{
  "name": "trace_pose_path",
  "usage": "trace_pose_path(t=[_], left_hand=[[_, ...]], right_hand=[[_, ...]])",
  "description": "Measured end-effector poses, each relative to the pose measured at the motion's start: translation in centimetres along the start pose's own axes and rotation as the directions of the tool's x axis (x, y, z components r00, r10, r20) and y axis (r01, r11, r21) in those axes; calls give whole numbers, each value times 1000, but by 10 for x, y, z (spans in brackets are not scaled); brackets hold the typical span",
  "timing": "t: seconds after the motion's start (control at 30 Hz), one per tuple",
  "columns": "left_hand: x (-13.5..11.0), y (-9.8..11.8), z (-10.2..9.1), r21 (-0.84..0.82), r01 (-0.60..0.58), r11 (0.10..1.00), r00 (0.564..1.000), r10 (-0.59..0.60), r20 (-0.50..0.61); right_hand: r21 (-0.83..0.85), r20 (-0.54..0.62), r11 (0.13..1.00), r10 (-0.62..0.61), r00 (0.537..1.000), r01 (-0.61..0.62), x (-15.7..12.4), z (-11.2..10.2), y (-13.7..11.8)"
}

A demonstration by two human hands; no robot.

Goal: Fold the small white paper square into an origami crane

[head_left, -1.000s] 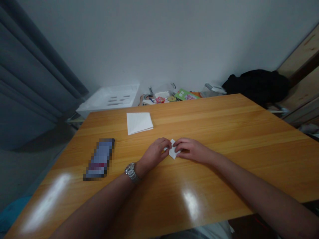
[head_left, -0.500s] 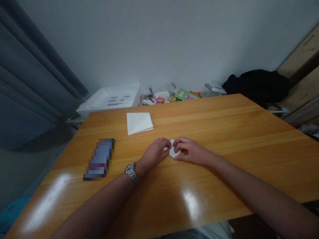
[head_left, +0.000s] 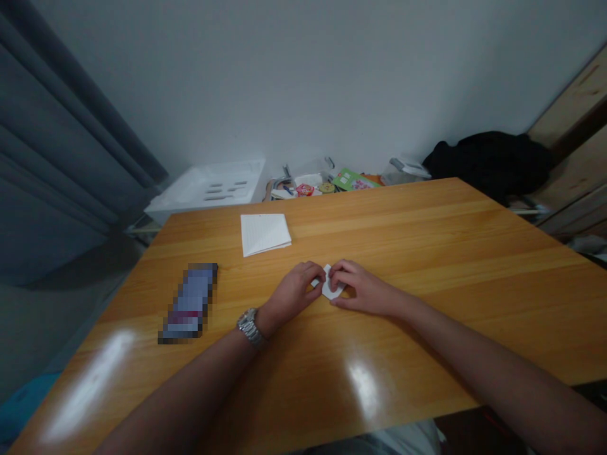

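Observation:
A small folded piece of white paper (head_left: 328,284) lies on the wooden table (head_left: 427,253), near its middle. My left hand (head_left: 294,294), with a metal watch on the wrist, pinches the paper's left side with curled fingers. My right hand (head_left: 363,291) presses and pinches its right side, fingertips meeting the left hand's over the paper. Most of the paper is hidden under my fingers.
A folded white lined sheet (head_left: 264,233) lies further back on the table. A blurred-out flat object (head_left: 190,303) rests to the left. Behind the table are a white tray (head_left: 211,186), colourful small items (head_left: 327,183) and a black bundle of cloth (head_left: 488,161).
My right hand's fingers have shifted slightly along the paper; less of the paper's lower corner shows. My left hand has hardly moved.

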State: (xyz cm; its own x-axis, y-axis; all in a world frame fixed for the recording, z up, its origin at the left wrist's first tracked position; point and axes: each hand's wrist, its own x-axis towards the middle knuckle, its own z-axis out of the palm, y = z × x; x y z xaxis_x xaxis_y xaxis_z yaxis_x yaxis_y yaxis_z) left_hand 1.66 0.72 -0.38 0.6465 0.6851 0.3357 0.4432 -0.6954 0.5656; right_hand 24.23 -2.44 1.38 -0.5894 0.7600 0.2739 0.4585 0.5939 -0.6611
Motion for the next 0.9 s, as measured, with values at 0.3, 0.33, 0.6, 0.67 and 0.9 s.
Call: trace_pose_path(t=[0.3,0.33,0.6,0.67,0.9], left_hand=[[-1,0,0,1,-1,1000,1000,1,5],[-1,0,0,1,-1,1000,1000,1,6],[1,2,-1,5,-2,1000,1000,2,12],[1,3,-2,4,0,1000,1000,0,13],[1,4,-3,0,6,1000,1000,-6,18]], right_hand=[[-10,-15,1000,-27,1000,27,-1,2,5],[-8,-12,1000,-25,1000,25,-1,1,5],[-42,-9,999,-32,999,32,-1,-1,0],[-41,-15,998,-38,999,38,-1,0,0],[-43,-33,997,-72,997,71,-1,2,2]])
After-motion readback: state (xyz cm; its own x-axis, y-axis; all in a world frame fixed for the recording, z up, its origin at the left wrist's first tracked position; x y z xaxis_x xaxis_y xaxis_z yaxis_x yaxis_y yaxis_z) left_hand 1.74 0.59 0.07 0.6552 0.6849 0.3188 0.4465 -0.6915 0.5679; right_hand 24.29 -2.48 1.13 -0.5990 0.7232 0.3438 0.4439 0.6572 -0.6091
